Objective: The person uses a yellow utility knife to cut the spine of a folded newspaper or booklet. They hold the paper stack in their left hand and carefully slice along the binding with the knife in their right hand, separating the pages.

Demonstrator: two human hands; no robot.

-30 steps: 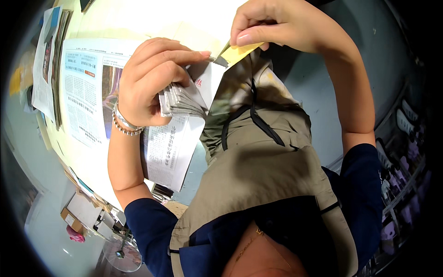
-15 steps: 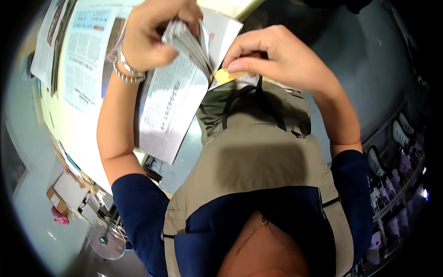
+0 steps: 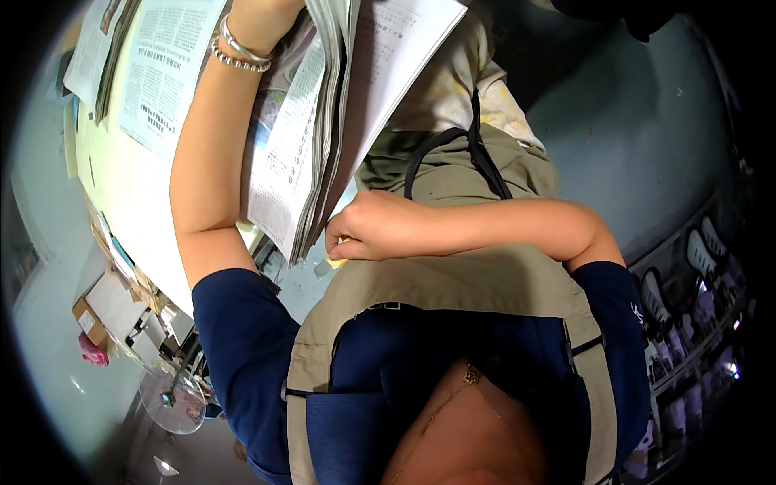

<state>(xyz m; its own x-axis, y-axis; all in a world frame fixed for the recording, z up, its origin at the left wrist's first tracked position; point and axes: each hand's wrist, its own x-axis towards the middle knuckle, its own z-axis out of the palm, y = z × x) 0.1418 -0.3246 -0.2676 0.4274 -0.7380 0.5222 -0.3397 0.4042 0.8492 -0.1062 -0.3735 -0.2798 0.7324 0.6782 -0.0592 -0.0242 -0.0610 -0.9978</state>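
My left hand (image 3: 263, 23) is at the top edge, with a bangle and a beaded bracelet at its wrist. It holds a thick stack of newspapers (image 3: 327, 121) tilted up on edge; its fingers are cut off by the frame and hidden by the sheets. One broad sheet (image 3: 396, 56) fans out to the right of the stack. My right hand (image 3: 376, 226) is closed beside the stack's near lower corner, in front of my waist. A small yellow piece (image 3: 336, 263) shows between and below its fingers; I cannot make out its kind.
A pale table (image 3: 121, 194) runs along the left, with another newspaper page (image 3: 166, 77) lying on it. Cardboard boxes (image 3: 89, 322) and a clear round fan-like object (image 3: 172, 400) are at the lower left. A rack with shoes (image 3: 699, 259) stands at the right.
The newspaper stack has been raised on edge and fanned out. My left hand has moved away to the top edge. My right hand has come down and left toward my waist with the yellow piece.
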